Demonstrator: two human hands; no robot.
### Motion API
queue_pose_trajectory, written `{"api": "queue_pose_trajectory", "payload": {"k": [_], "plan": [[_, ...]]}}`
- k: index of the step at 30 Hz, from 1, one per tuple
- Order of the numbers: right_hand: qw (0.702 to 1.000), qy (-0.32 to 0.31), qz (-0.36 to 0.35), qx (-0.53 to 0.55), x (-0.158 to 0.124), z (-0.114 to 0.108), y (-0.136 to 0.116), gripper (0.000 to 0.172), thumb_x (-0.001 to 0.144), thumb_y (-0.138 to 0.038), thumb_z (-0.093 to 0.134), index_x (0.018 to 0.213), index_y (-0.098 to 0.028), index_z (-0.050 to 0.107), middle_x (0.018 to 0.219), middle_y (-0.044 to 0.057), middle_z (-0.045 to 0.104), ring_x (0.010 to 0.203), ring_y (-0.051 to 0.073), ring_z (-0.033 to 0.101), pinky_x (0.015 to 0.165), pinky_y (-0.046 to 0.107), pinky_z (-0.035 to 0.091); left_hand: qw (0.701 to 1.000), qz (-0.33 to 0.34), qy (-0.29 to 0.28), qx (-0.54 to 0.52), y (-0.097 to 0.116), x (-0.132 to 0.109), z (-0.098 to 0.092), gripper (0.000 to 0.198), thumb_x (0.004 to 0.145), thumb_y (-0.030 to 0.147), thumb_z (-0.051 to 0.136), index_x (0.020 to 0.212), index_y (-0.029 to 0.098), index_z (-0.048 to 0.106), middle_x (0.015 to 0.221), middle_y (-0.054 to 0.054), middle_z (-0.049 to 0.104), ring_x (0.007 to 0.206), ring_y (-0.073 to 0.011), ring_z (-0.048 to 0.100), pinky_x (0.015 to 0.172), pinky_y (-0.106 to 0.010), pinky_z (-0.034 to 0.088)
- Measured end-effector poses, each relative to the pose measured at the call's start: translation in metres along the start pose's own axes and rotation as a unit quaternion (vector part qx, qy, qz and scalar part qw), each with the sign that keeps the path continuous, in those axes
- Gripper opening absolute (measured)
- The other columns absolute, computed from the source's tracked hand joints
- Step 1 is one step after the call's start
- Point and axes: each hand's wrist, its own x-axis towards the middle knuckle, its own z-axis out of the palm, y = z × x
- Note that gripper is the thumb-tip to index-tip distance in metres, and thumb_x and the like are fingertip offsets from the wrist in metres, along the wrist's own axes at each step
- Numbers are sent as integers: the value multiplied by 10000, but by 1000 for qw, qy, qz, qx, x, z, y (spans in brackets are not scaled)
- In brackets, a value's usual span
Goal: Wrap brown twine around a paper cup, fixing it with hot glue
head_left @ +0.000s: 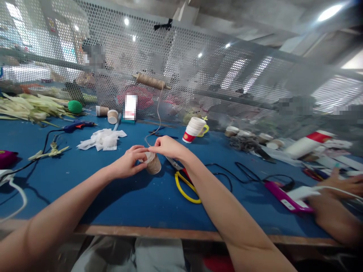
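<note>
My left hand (129,161) is closed around a small paper cup (153,164) partly wrapped in brown twine, held on its side just above the blue table (119,196). My right hand (169,146) pinches the twine strand (157,113) at the cup's top. The strand runs up to a twine spool (150,81) fixed on the perforated metal screen. Yellow-handled scissors (184,181) lie on the table right under my right wrist.
A stack of paper cups (195,129) stands behind my hands. White cloth (102,138), a blue glue gun (78,125), two wrapped cups (107,113) and dried leaves (31,107) lie left. Black cables (244,172) and a pink tool (283,194) lie right, by another person's hands (344,189).
</note>
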Motion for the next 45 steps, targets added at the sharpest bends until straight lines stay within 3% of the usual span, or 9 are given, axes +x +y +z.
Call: {"api": "queue_pose_trajectory", "payload": {"k": [9, 13, 16, 18, 21, 24, 28, 33, 45], "plan": [[998, -51, 5, -42, 1, -9, -6, 150, 611, -251, 498, 500, -150, 498, 460, -18, 417, 447, 80, 352, 412, 221, 239, 1000, -1, -7, 18, 2, -1, 0, 120, 777, 244, 460, 718, 155, 515, 1254, -80, 451, 1161, -257, 326, 942, -442, 298], [1000, -9, 22, 7, -1, -8, -4, 155, 613, -215, 478, 471, -158, 458, 426, -33, 367, 421, 70, 314, 409, 225, 231, 1000, -1, -8, -6, 0, -1, 0, 119, 778, 239, 459, 708, 158, 511, 1273, -71, 437, 1162, -253, 324, 940, -446, 289], [991, 40, 31, 126, -6, -2, 1, 104, 605, -189, 508, 516, -158, 467, 451, -32, 424, 423, 67, 348, 412, 218, 256, 998, -13, -7, -56, 0, 0, -1, 130, 784, 245, 453, 710, 155, 508, 1263, -84, 447, 1164, -234, 336, 963, -428, 265], [963, 57, 22, 263, -12, 2, 5, 59, 594, -170, 541, 600, -161, 483, 484, -36, 465, 434, 67, 388, 415, 210, 279, 994, -28, -14, -106, 1, 0, -3, 127, 780, 251, 463, 719, 149, 509, 1248, -97, 458, 1156, -221, 358, 971, -402, 263], [890, 58, -10, 452, -21, 7, 13, 202, 595, -189, 594, 783, -169, 523, 559, -41, 514, 458, 60, 421, 444, 206, 322, 980, -41, -32, -193, 5, 0, -7, 145, 782, 273, 468, 737, 143, 514, 1252, -98, 454, 1130, -206, 412, 958, -361, 286], [851, 75, -16, 519, -31, 8, 19, 222, 591, -244, 638, 784, -154, 578, 626, -19, 545, 502, 56, 446, 503, 221, 368, 960, -29, -57, -272, 10, -1, -11, 180, 794, 303, 458, 741, 141, 516, 1288, -80, 418, 1137, -198, 421, 960, -332, 286], [875, 109, -12, 472, -44, 8, 23, 222, 587, -291, 667, 741, -142, 609, 604, -15, 549, 519, 65, 457, 522, 232, 379, 940, -25, -82, -330, 13, -1, -13, 182, 797, 302, 463, 751, 135, 519, 1293, -68, 411, 1139, -191, 420, 948, -302, 296], [911, 147, -36, 383, -55, 7, 24, 179, 607, -295, 661, 704, -153, 612, 659, 1, 587, 603, 91, 508, 596, 248, 413, 936, -34, -99, -337, 14, -1, -15, 192, 792, 306, 471, 755, 127, 532, 1268, -66, 440, 1129, -192, 425, 935, -290, 306], [915, 162, -32, 368, -58, 14, 29, 184, 629, -326, 641, 701, -159, 615, 672, 15, 610, 605, 105, 530, 607, 264, 436, 945, -32, -107, -307, 17, -1, -18, 164, 804, 263, 450, 778, 122, 529, 1272, -89, 430, 1144, -200, 417, 953, -316, 301]]}}
